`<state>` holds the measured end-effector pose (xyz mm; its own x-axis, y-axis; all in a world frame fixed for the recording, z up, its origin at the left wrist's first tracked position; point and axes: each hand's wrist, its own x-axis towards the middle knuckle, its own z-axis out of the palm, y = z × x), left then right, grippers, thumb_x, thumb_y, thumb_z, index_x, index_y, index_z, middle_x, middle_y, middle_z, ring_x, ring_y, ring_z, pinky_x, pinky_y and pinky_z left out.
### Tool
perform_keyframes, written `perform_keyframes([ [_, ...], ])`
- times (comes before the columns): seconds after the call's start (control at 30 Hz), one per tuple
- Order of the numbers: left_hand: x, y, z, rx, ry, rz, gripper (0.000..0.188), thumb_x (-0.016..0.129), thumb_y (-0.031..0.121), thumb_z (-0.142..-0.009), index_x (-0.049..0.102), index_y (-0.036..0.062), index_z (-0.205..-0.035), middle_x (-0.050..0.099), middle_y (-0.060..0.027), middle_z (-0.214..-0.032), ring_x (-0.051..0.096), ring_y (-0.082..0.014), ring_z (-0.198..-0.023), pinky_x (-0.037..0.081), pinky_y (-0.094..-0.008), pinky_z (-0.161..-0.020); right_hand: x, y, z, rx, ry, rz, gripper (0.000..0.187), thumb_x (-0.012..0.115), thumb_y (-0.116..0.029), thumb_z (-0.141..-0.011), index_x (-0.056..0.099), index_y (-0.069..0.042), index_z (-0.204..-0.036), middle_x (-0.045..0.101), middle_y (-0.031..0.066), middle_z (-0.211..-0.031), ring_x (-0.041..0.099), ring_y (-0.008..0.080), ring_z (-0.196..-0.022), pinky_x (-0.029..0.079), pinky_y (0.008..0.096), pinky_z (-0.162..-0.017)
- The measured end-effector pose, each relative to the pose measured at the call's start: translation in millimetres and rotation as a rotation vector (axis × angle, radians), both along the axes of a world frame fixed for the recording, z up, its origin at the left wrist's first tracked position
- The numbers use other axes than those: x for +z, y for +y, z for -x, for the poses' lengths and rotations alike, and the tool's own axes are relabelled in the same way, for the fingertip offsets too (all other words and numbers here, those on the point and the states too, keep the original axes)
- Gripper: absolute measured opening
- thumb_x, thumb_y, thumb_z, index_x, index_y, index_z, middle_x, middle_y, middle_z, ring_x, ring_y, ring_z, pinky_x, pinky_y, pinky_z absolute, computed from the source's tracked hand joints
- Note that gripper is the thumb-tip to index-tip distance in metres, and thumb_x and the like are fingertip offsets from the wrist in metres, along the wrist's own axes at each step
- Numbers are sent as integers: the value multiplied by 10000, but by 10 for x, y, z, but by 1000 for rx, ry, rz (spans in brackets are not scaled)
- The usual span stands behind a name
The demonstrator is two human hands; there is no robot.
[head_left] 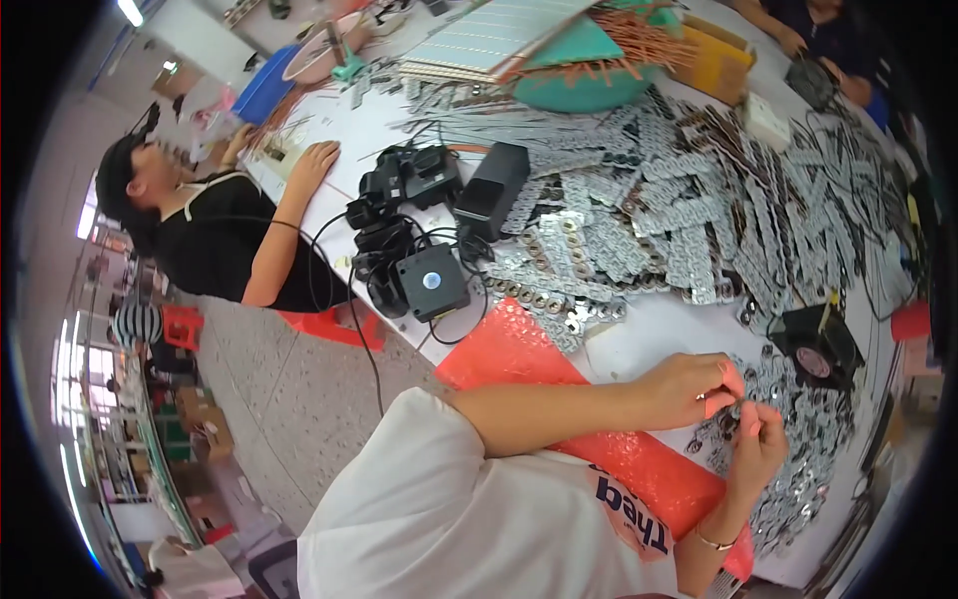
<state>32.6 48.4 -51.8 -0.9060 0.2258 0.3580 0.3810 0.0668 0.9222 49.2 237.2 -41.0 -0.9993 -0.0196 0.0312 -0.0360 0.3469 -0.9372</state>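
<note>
My left hand and my right hand meet fingertip to fingertip over a pile of small silver metal rings on the white table. Both pinch a small part between thumb and fingers; the part itself is too small to make out. A red bubble-wrap sheet lies under my left forearm. A large heap of silver strips with round holes covers the table beyond my hands.
A small black fan stands just beyond my hands. Black boxes and cables sit at the table's left. A co-worker in black sits at the left; another person's hands rest at the far side. A teal bowl holds copper wires.
</note>
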Motion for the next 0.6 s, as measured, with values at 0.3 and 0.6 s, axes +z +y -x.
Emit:
perform_keyframes([
  [0.3,-32,-9,49,-47,-16,-99,177,638,38,-800,583,21,-966,593,-97,-905,639,-221,-746,511,-312,-644,-248,188,124,13,305,-168,134,562,-119,-904,632,-9,-878,470,-29,-606,365,30,-490,287,198,-469],
  [0.6,107,-54,13,-226,-464,-361,162,616,57,-836,569,3,-981,613,-67,-904,651,-138,-736,511,-256,-627,-57,-7,11,0,6,198,150,577,-127,-898,610,-22,-797,445,-30,-541,348,30,-456,243,178,-440],
])
